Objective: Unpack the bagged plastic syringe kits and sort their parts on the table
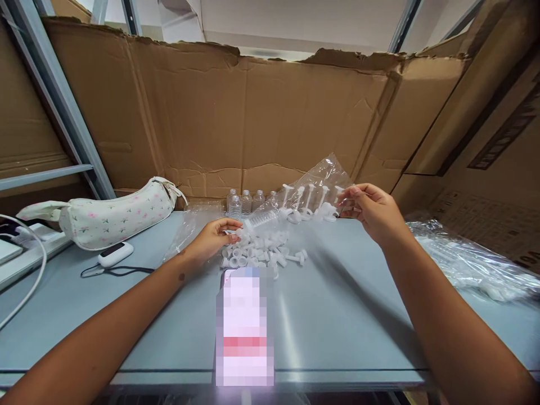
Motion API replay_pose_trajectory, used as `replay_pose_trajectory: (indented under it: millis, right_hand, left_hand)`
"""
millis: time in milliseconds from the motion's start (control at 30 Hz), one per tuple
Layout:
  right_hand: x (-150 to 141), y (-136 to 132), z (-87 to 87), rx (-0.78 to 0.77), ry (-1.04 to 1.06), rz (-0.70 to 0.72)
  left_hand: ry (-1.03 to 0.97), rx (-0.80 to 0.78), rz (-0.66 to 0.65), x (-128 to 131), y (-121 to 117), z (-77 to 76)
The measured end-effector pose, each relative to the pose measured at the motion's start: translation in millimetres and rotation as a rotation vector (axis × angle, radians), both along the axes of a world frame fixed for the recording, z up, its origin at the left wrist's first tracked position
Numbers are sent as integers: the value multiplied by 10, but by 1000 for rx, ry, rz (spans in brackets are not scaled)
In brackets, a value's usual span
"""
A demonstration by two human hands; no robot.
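Note:
My left hand (pixel 219 235) is over the pile's left side, thumb and fingers curled at the near end of a tilted clear plastic bottle (pixel 262 219). Beneath it lies a heap of small white plastic caps and stemmed pieces (pixel 255 250). My right hand (pixel 371 211) is pinched closed at a white long-stemmed plastic piece (pixel 338 192), the rightmost in a row. Several similar pieces (pixel 311 197) stand upright to its left, heads up. A clear plastic bag (pixel 329 169) rises behind the row. Small clear bottles (pixel 246 201) stand at the back.
A phone (pixel 244 326) with a blurred screen stands at the front. At left are a floral pouch (pixel 122 214), a white device (pixel 115 254) with a black cable and a power strip (pixel 37 253). Clear plastic wrap (pixel 468 261) lies right. Cardboard (pixel 270 112) walls the back.

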State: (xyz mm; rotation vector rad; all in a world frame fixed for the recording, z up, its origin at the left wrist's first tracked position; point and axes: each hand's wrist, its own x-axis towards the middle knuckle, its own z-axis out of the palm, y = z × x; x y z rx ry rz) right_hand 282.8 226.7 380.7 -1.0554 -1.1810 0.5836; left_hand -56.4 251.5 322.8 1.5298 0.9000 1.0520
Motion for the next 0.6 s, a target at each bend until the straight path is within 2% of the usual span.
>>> replay_pose_trajectory:
  millis: [267, 500, 600]
  right_hand:
    - [-22, -166, 178, 127, 58, -100]
    - [105, -223, 210, 240, 111, -136]
    - [185, -220, 206, 318, 188, -203]
  left_hand:
    - [50, 63, 36, -9, -26, 45]
    - [71, 110, 74, -46, -1, 71]
    - [130, 170, 130, -28, 61, 58]
